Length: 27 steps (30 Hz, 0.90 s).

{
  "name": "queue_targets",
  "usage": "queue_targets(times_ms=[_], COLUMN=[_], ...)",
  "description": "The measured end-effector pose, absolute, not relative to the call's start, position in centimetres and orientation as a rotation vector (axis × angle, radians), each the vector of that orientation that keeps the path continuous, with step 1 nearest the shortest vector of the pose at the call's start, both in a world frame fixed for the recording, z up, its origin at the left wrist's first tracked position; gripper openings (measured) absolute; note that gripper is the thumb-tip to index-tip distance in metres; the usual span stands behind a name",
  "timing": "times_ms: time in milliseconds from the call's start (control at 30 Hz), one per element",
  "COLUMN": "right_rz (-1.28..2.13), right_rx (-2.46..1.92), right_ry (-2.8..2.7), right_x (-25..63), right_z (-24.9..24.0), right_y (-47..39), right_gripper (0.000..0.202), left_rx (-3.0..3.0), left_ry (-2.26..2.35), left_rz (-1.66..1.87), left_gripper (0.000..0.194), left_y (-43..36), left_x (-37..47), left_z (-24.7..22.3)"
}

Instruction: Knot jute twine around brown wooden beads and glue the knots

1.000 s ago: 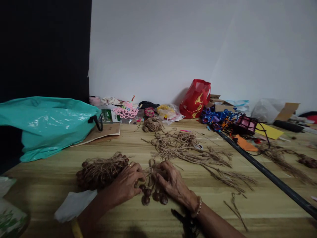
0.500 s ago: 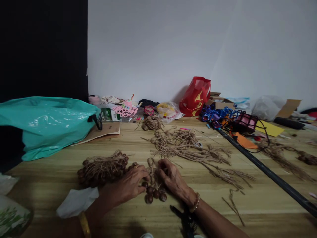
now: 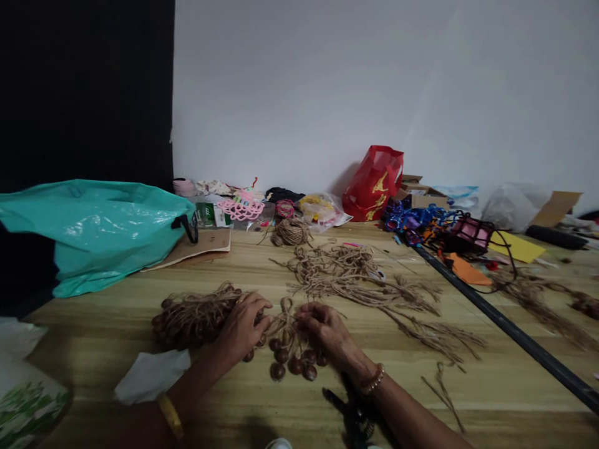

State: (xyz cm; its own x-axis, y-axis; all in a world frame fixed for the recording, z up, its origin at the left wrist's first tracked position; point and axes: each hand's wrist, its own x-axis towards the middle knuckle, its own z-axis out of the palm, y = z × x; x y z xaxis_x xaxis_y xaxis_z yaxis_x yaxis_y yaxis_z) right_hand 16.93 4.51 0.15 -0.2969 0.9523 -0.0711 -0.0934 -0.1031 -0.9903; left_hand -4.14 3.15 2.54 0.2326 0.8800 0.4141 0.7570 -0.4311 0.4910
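Looped twine bundle (image 3: pixel 290 333) with brown beads (image 3: pixel 295 365), toward the near edge of the table (image 3: pixel 224 408), right hand (image 3: pixel 334 337) pinching it beside the loop, left hand (image 3: pixel 244 324) curled, its grip unclear, loose twine (image 3: pixel 346 274) toward the far edge.

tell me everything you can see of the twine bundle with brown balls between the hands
The twine bundle is tan, rough-looking cord with a loop at its far end. Below the loop, strands fan toward the viewer, ending among several glossy, dark brown balls. It lies on the wooden table. The right hand is at its right side, fingertips seemingly touching the cord; the left hand is beside it, contact unclear.
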Motion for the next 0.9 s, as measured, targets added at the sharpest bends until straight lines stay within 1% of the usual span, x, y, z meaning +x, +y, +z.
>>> queue_targets(times_ms=[133, 233, 267, 400, 467, 533, 600, 767, 833, 900], right_rz=[1.597, 1.606, 1.585, 1.327, 1.183, 1.108, 1.171, 1.648, 1.737, 1.741], right_rx=[-1.008, -0.98, -0.979, -1.017, -1.083, -1.118, -1.094, -1.005, -0.979, -0.96], right_ry=[-1.312, -1.398, -1.438, -1.628, -1.679, -1.706, -1.727, -1.73, -1.731, -1.733], right_x=[16.8, 16.9, 17.0, 17.3, 17.3, 17.4, 17.5, 18.0, 18.4, 18.6], right_z=[0.4, 0.7, 0.7, 0.8, 0.8, 0.9, 1.1, 1.1, 1.0, 1.0], right_y=[4.3, 4.0, 3.9, 3.9, 3.9, 3.9, 3.8, 3.6, 3.7, 3.8], right_gripper=[0.038, 0.037, 0.035, 0.024, 0.021, 0.018, 0.018, 0.036, 0.039, 0.04], left_rx=[2.444, 2.432, 2.412, 2.313, 2.221, 2.117, 2.032, 1.876, 1.838, 1.824], left_ry=[1.566, 1.648, 1.66, 1.602, 1.551, 1.494, 1.444, 1.295, 1.244, 1.213], left_rz=[0.8, 0.683, 0.674, 0.736, 0.786, 0.843, 0.889, 0.807, 0.72, 0.638], left_gripper=[0.007, 0.0, 0.003, 0.01, 0.01, 0.007, 0.005, 0.003, 0.004, 0.005], left_y=[3.0, 2.9, 2.9, 2.9, 2.8, 2.7, 2.5, 2.0, 1.7, 1.4], left_x=[-3.4, -2.7, -2.6, -2.3, -2.3, -2.1, -1.9, -1.4, -1.3, -1.2], left_z=[1.8, 1.3, 1.3, 1.6, 1.9, 2.2, 2.3, 2.6, 2.8, 3.0])
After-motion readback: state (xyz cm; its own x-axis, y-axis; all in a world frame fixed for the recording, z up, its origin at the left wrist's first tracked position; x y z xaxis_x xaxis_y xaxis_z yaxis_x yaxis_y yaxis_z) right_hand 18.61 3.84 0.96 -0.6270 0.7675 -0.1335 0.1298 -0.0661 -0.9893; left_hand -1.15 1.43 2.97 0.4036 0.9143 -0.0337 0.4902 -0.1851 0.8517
